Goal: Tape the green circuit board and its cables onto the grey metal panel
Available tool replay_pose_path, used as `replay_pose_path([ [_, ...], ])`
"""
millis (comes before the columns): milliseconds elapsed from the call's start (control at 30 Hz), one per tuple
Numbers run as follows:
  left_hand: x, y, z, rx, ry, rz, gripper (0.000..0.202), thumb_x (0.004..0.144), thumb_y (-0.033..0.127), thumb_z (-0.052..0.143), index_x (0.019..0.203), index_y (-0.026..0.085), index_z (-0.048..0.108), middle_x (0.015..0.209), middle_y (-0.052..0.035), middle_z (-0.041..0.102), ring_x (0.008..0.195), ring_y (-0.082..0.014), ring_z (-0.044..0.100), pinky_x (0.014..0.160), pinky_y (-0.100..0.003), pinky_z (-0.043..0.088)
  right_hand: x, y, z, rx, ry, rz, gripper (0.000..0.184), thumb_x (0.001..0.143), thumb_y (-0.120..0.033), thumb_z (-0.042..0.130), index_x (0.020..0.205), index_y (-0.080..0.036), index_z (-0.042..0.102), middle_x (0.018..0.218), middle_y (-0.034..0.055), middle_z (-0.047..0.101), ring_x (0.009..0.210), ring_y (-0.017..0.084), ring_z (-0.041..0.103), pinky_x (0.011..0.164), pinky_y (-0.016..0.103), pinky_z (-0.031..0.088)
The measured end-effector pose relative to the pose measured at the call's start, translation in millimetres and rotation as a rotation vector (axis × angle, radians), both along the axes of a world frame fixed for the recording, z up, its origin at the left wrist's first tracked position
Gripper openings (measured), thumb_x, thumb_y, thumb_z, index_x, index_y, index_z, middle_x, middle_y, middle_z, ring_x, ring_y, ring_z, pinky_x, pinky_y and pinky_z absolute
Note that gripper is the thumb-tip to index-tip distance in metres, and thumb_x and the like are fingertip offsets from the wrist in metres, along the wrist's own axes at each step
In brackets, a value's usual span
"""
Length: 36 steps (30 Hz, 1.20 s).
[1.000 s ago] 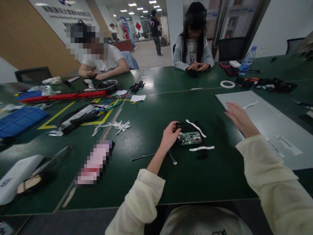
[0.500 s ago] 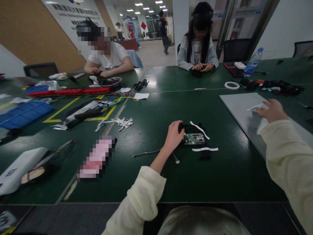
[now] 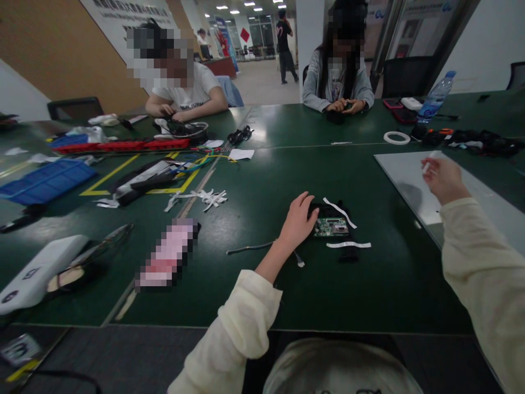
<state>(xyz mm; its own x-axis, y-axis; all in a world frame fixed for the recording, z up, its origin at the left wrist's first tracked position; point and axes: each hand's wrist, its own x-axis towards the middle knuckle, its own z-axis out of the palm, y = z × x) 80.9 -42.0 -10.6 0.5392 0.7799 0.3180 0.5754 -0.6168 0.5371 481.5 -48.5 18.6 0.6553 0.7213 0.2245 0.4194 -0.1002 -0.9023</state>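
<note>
At the middle of the table, my left hand [image 3: 298, 219] is closed round the left end of a green circuit board [image 3: 331, 226] with dark parts about it. Its fingers hide that end. One white strip [image 3: 339, 212] slants across the upper edge, and another strip [image 3: 348, 245] lies along the lower side. Over the pale flat board at the right, my right hand [image 3: 445, 178] pinches a small white strip [image 3: 426, 163] between thumb and fingers. A thin grey cable [image 3: 250, 248] and a white connector [image 3: 301, 262] show near my left wrist.
The pale board [image 3: 396, 164] lies at the right, beyond it a tape roll [image 3: 396, 138] and a water bottle [image 3: 437, 98]. Left are a phone [image 3: 170, 254], loose white strips [image 3: 211, 198], a blue basket [image 3: 49, 178] and a white case [image 3: 41, 273]. Two people sit opposite.
My right hand has picked the white strip up from the pale board and lifted it. My left hand stays at the circuit board. The whole view has shifted slightly.
</note>
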Motion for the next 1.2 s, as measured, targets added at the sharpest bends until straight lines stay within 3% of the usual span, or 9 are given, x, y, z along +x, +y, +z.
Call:
replay_pose_path([
  [100,0.6,0.4,1.1,0.001,0.037,-0.029,0.038,0.097,0.036,0.038,0.128,0.018,0.048,0.144,-0.0097,0.04,0.135,-0.0236,0.034,0.111,-0.045,0.032,-46.4,-0.4,16.1,0.004,0.237,0.182,0.023,0.094,-0.02,0.039,0.1,-0.011,0.059,0.102,0.0127,0.062,0.08,0.01,0.061,0.068,0.023,0.049],
  [200,2.7,1.7,0.7,0.0,0.042,-0.05,0.037,0.098,0.036,0.035,0.126,0.017,0.051,0.141,-0.0104,0.044,0.134,-0.0231,0.036,0.111,-0.045,0.032,-111.8,-9.6,32.6,-0.002,0.37,0.41,0.018,0.087,-0.025,0.052,0.098,-0.016,0.063,0.105,0.0084,0.063,0.083,0.009,0.061,0.074,0.023,0.05],
  [333,1.5,2.5,-3.9,-0.008,-0.003,-0.103,0.033,0.096,0.03,0.039,0.122,0.017,0.053,0.138,-0.0112,0.047,0.132,-0.0231,0.039,0.111,-0.046,0.03,-207.6,-34.7,45.0,-0.194,0.666,0.98,0.022,0.08,-0.023,0.062,0.101,-0.02,0.067,0.105,0.0036,0.064,0.079,0.009,0.06,0.076,0.023,0.05],
  [433,-4.2,4.0,-9.2,-0.07,-0.044,-0.138,0.038,0.088,0.027,0.051,0.125,0.017,0.051,0.14,-0.0111,0.045,0.135,-0.0245,0.036,0.112,-0.046,0.03,-258.7,-49.7,43.0,-0.315,0.721,1.172,0.021,0.078,-0.019,0.063,0.097,-0.019,0.069,0.1,0.0029,0.066,0.088,0.011,0.06,0.078,0.022,0.049],
  [500,-6.9,6.8,-12.0,-0.099,-0.045,-0.157,0.04,0.085,0.027,0.056,0.124,0.018,0.052,0.139,-0.0102,0.047,0.136,-0.0255,0.033,0.112,-0.047,0.03,-277.1,-54.4,39.4,-0.361,0.757,1.181,0.017,0.079,-0.018,0.061,0.093,-0.018,0.07,0.096,0.0038,0.066,0.089,0.012,0.06,0.079,0.022,0.05],
  [700,-0.5,19.9,-15.7,-0.065,0.086,-0.238,0.031,0.085,0.024,0.053,0.115,0.019,0.058,0.13,-0.0064,0.057,0.138,-0.0229,0.03,0.114,-0.045,0.026,-281.3,-57.8,38.0,-0.468,0.685,1.057,0.014,0.084,-0.018,0.057,0.081,-0.015,0.07,0.088,0.0051,0.067,0.078,0.01,0.06,0.076,0.023,0.052],
  [1000,-0.7,29.0,-26.5,0.005,0.149,-0.257,0.032,0.087,0.022,0.05,0.118,0.021,0.056,0.133,-0.0051,0.054,0.138,-0.0203,0.03,0.115,-0.043,0.025,-272.8,-61.4,31.8,-0.569,0.596,1.09,0.023,0.088,-0.02,0.054,0.109,-0.018,0.064,0.098,0.0066,0.067,0.072,0.009,0.062,0.07,0.024,0.055],
  [1200,2.3,27.9,-29.2,0.078,0.173,-0.205,0.029,0.091,0.02,0.043,0.117,0.021,0.056,0.131,-0.0057,0.055,0.14,-0.0196,0.026,0.112,-0.043,0.03,-267.0,-69.3,28.5,-0.616,0.621,1.16,0.036,0.088,-0.027,0.056,0.123,-0.02,0.055,0.1,0.0075,0.066,0.068,0.008,0.062,0.068,0.022,0.054],
])
